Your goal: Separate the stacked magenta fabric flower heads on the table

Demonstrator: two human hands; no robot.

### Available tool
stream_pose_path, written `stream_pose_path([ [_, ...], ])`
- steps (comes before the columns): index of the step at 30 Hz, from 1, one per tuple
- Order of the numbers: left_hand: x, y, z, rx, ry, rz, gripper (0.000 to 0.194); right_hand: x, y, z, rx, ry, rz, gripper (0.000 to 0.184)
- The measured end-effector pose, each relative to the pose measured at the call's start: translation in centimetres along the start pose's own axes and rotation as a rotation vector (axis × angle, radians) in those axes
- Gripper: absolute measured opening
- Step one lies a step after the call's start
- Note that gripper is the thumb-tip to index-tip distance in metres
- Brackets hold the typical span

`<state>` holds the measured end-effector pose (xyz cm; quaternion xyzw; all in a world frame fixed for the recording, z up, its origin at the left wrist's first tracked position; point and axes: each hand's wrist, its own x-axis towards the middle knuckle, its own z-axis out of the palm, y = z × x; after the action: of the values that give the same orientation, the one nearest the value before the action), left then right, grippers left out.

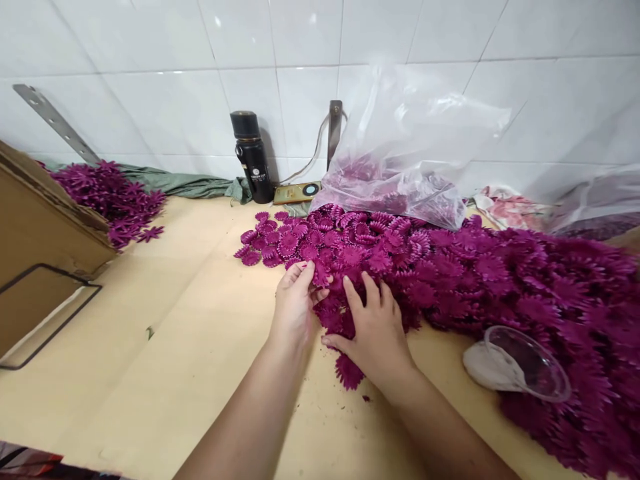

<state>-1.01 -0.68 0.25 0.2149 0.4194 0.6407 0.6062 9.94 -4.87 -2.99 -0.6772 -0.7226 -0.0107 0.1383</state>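
My left hand (pixel 297 297) pinches a purple artificial flower (pixel 320 272) between thumb and fingers at the near edge of a large heap of purple flower pieces (pixel 480 267). Close on its right, my right hand (pixel 373 327) has its fingers spread, resting over several flower pieces. Below the right thumb, a single flower piece (pixel 349 372) lies on the table. Small round flower pieces (pixel 289 243) are scattered at the heap's left end. Parts of the flowers under both hands are hidden.
A clear plastic cup (pixel 530 363) with whitish stuff lies tipped at right. Behind the heap is a plastic bag (pixel 400 147). A black bottle (pixel 254 160) and a gold device (pixel 297 193) stand by the wall. At left are a cardboard box (pixel 50 240) and pointed purple pieces (pixel 113 197).
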Motion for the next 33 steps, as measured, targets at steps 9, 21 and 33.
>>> stream_pose_path([
  [9, -0.1, 0.3, -0.5, 0.001, -0.033, -0.005, 0.032, 1.3, -1.9, 0.5, -0.053, 0.068, -0.188, 0.063],
  [21, 0.4, 1.0, -0.7, -0.012, 0.02, -0.013, 0.034, 5.8, -0.9, -0.1, 0.069, -0.079, -0.219, 0.026],
  [33, 0.8, 1.1, -1.0, 0.01, 0.02, 0.007, 0.038, 7.6, 11.8, -11.5, 0.235, 0.388, 0.17, 0.018],
])
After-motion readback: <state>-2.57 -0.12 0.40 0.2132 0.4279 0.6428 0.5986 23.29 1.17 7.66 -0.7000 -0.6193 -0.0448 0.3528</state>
